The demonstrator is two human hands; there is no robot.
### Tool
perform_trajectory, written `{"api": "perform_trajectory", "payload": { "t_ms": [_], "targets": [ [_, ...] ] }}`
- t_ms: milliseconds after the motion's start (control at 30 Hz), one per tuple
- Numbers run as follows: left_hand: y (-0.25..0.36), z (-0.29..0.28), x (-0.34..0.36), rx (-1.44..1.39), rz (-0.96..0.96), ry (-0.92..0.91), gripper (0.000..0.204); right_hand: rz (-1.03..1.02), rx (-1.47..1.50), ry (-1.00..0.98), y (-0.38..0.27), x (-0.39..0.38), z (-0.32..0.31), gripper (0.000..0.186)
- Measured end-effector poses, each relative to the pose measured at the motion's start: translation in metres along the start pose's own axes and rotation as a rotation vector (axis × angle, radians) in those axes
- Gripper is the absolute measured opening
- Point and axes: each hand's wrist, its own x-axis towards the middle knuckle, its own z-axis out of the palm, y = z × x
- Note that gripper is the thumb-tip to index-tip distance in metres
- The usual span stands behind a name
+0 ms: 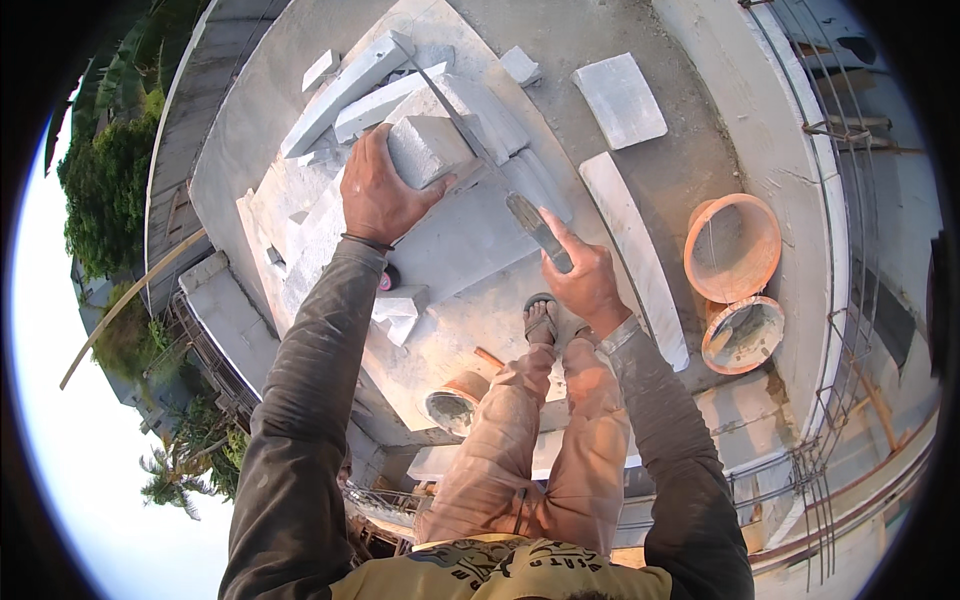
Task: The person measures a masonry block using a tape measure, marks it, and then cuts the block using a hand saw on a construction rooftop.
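Observation:
My left hand (pixel 385 190) grips the near end of a pale grey lightweight block (pixel 428 150), fingers over its left side and thumb along its near edge. In my right hand (pixel 588 278) is the dark, worn handle of a hand saw (pixel 480 150). Its long thin blade slants up and to the left, along the right side of the held block. The blade shows almost edge-on, so its teeth cannot be made out. Under and behind the held block lie more pale blocks (pixel 470 105), dusted white.
Cut strips (pixel 350 90) are piled at the far left. Right of the board (pixel 480 290) lie a flat block (pixel 620 100) and a long slab (pixel 632 255). Orange buckets (pixel 735 250) stand at right, another (pixel 458 400) by my legs. Rebar (pixel 835 130) lines the right edge.

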Motion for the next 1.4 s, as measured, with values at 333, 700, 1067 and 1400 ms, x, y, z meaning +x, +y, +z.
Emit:
{"api": "perform_trajectory", "payload": {
  "t_ms": [333, 700, 1067, 1400],
  "targets": [
    [-0.004, -0.002, 0.005, 0.048, 0.023, -0.039, 0.089, 0.14, 0.061, -0.195, 0.025, 0.059, 0.005, 0.072],
    [-0.005, -0.003, 0.007, -0.01, -0.009, -0.069, 0.09, 0.013, 0.023, -0.009, 0.032, 0.053, 0.013, 0.065],
    [-0.14, 0.001, 0.138, -0.438, -0.188, -0.47, 0.097, -0.123, 0.004, 0.188, -0.007, 0.011, 0.008, 0.062],
    [-0.165, 0.025, 0.153, -0.415, -0.24, -0.508, 0.098, 0.058, -0.031, 0.001, 0.006, 0.042, 0.034, 0.071]
  ]
}}
